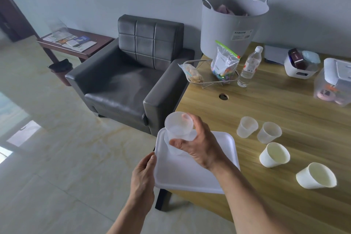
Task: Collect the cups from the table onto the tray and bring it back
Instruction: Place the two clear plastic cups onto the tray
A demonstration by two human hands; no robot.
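Note:
A white tray (190, 175) lies on the near left corner of the wooden table (284, 110), overhanging its edge. My left hand (143, 176) grips the tray's left rim. My right hand (201, 144) holds a clear plastic cup (178, 129) upright over the tray's far left corner; whether its base touches the tray I cannot tell. To the right of the tray, two more clear cups (247, 127) (268, 132) stand on the table. Nearer me stand two white paper cups (274, 155) (316, 175).
A grey armchair (129, 74) stands left of the table. At the table's far side are a large grey tub (230, 24), a wire basket with bags (210, 74), a water bottle (249, 66) and storage boxes (334, 81). A cable hole (223, 96) sits mid-table.

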